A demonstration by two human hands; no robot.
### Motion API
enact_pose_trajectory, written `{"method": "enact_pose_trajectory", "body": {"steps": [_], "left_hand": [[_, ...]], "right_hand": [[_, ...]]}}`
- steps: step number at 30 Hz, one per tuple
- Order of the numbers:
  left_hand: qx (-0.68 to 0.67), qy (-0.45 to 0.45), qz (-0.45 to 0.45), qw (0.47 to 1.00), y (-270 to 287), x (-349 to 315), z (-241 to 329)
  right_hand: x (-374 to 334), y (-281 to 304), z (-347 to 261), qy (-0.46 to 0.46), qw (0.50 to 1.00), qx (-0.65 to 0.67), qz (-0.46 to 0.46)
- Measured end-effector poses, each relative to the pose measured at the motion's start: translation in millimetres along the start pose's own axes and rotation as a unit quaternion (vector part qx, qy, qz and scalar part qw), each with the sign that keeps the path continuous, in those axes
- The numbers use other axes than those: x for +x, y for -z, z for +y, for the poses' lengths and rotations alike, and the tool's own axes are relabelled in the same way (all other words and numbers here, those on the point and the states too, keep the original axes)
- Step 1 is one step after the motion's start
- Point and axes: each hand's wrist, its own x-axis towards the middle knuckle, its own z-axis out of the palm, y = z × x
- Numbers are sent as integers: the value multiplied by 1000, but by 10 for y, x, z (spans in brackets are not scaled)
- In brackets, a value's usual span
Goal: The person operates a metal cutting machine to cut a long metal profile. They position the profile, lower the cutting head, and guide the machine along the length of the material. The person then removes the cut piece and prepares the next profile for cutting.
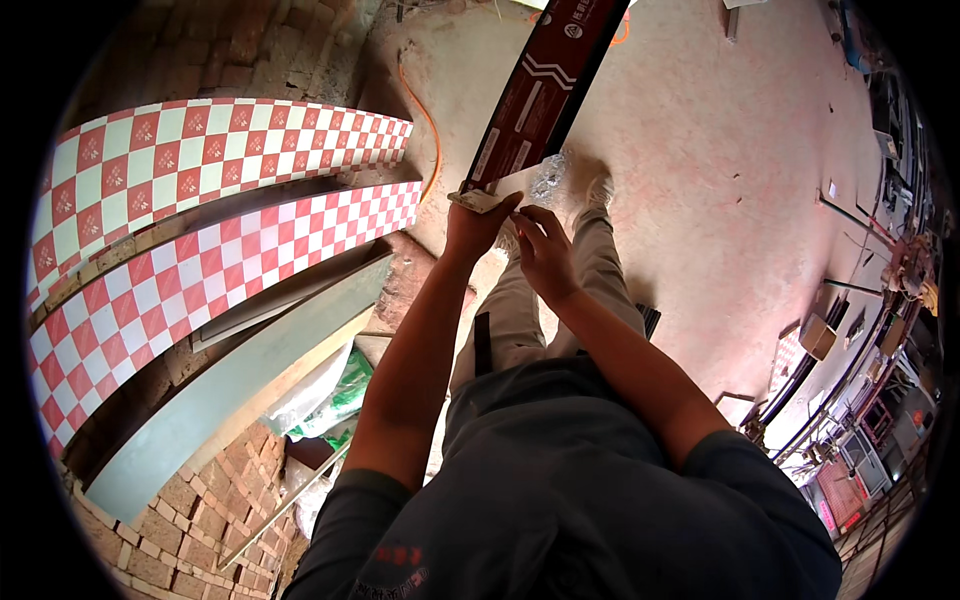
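A long, narrow dark red profile (525, 105) with pale zigzag lines and labels stretches away from me, with a black side along its right. My left hand (474, 228) is closed around its near end, where a small pale end piece (476, 201) shows at the fingers. Crumpled clear plastic film (548, 178) hangs at the right of that end. Close beside the left thumb, my right hand (546, 252) has its fingers bent together. Whatever lies between those fingertips is too small to make out.
Red-and-white checked boards (230, 150) stand on edge at the left, with a long grey-green panel (250, 375) nearer me. An orange cable (437, 150) runs over the concrete floor (720, 170). Bricks (165, 530) lie at lower left. Metal frames and a small brown box (818, 338) line the right.
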Motion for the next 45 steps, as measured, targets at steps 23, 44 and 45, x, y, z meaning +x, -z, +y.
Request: {"method": "enact_pose_trajectory", "body": {"steps": [23, 44, 45], "left_hand": [[-20, 51, 3, 999, -42, -10, 2], [-30, 91, -16, 995, -74, -33, 159], [-17, 85, -19, 996, -63, -36, 143]], "right_hand": [[26, 59, 32, -3, 999, 32, -10], [122, 79, 195, -59, 998, 3, -27], [126, 76, 245, -41, 999, -16, -26]]}}
